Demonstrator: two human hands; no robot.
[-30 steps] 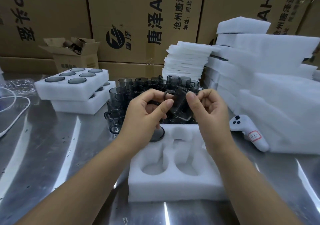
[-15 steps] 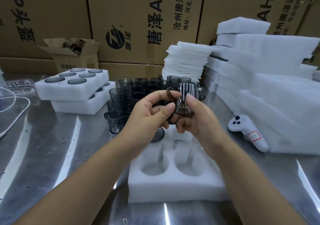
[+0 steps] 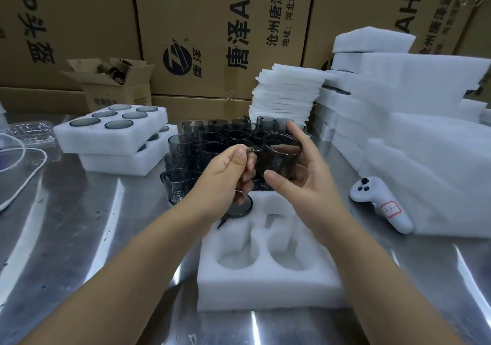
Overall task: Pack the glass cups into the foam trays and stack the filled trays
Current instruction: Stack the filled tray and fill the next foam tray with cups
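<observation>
Steel worktop [image 3: 79, 225] hemmed by cartons [image 3: 212, 26] behind, foam [image 3: 425, 158] right, open near left. Above tray [image 3: 265, 286]: cup [image 3: 281, 158] pinched by left hand [image 3: 223, 180], cradled by right hand [image 3: 305, 185].

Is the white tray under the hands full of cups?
Not full. The foam tray has bare near pockets; only one cup sits in its far left pocket. Its far right pocket is hidden.
</observation>
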